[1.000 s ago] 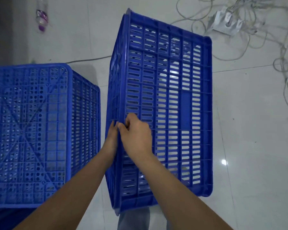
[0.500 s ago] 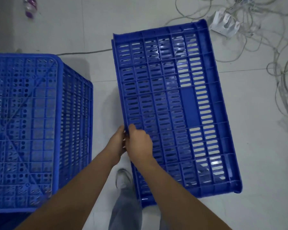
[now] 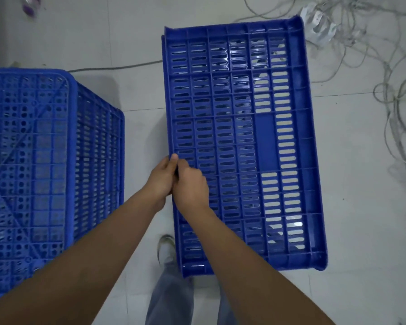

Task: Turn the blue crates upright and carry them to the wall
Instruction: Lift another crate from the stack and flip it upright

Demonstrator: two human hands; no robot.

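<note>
Blue crate (image 3: 242, 146) tipped on its side, slatted wall facing you; your left hand (image 3: 161, 178) and right hand (image 3: 190, 186) both clamp its near-left rim. Turning step under way. Next: roll it base-down. Second crate (image 3: 33, 165) sits left, bottom up

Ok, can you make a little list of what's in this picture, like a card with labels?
left hand: gripping the held crate's left edge
right hand: gripping the same edge, touching the left hand
held crate: blue, slotted side facing the camera
other crate: blue, upside down, on the left
floor: pale tiles
cables: tangled, upper right
</note>
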